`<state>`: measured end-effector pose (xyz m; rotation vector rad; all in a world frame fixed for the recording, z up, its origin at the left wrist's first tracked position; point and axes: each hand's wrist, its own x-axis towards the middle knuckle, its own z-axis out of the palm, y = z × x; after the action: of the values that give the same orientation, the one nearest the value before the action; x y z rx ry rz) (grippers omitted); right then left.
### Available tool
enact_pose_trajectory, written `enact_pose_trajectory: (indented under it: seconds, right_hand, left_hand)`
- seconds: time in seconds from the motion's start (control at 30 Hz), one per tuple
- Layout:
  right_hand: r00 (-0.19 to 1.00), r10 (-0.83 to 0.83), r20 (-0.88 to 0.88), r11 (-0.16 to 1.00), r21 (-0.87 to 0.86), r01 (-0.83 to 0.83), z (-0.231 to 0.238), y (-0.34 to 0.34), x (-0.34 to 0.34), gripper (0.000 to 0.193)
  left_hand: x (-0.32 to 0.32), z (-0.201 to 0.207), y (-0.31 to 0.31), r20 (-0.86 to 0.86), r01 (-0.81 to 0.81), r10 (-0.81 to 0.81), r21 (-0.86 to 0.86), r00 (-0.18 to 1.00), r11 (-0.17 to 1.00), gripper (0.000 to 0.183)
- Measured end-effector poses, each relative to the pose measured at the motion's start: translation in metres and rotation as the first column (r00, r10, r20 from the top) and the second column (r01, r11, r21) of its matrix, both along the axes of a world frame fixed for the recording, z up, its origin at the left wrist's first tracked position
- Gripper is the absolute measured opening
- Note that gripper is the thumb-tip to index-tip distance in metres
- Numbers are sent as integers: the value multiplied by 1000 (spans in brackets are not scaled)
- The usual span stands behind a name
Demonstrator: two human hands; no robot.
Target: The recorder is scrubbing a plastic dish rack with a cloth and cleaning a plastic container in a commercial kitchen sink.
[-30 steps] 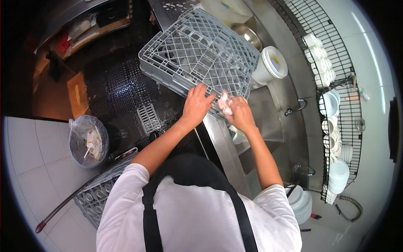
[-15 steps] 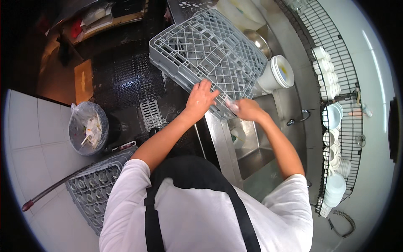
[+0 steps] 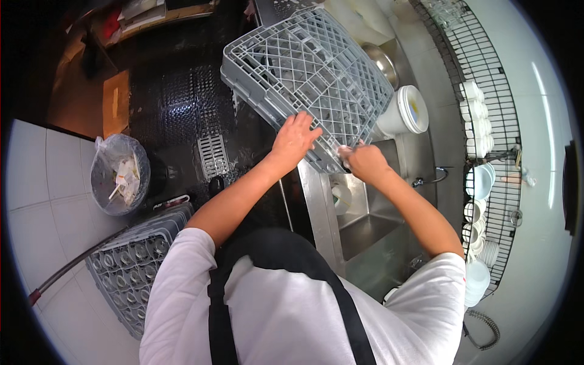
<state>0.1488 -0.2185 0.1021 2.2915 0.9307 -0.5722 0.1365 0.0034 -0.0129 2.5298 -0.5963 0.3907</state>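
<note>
A large grey plastic dish rack (image 3: 304, 67) with a lattice face sits tilted, partly over the sink's left edge. My left hand (image 3: 297, 137) grips the near rim of this rack, its fingers laid over the lattice. At the rack's near right corner, my right hand (image 3: 368, 163) is closed, fingers curled. Something pale and small shows at its fingertips, too blurred to name. Behind the lattice, glass-like shapes are faintly visible. Below my right arm lies the steel sink (image 3: 368, 234), with a pale round item (image 3: 342, 198) in it, partly hidden.
Right of the rack stand a white bucket (image 3: 404, 112) and a steel bowl (image 3: 383, 64). A tap (image 3: 433, 178) juts from the wall below a wire shelf (image 3: 486, 67) of white cups and bowls. At left are a lined bin (image 3: 118, 182) and another rack (image 3: 131, 274) holding glasses.
The view has shifted slightly, and the rack appears a little further right. My right hand stays at the corner, turned a bit; less of the pale item shows. My left hand keeps its hold.
</note>
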Motion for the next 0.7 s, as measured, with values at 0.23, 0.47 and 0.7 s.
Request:
enact_pose_trajectory:
  seconds: [0.23, 0.47, 0.7]
  right_hand:
    - [991, 134, -3, 950, 284, -127, -3, -36, 11, 33]
    - [981, -49, 188, 783, 617, -79, 32, -5, 26, 29]
    - [771, -626, -119, 486, 713, 505, 5, -9, -2, 41]
  left_hand:
    - [-8, 8, -5, 49, 6, -6, 10, 999, 1000, 40]
    - [-4, 2, -3, 119, -15, 13, 12, 993, 1000, 37]
    - [-2, 8, -4, 104, -8, 8, -2, 995, 1000, 37]
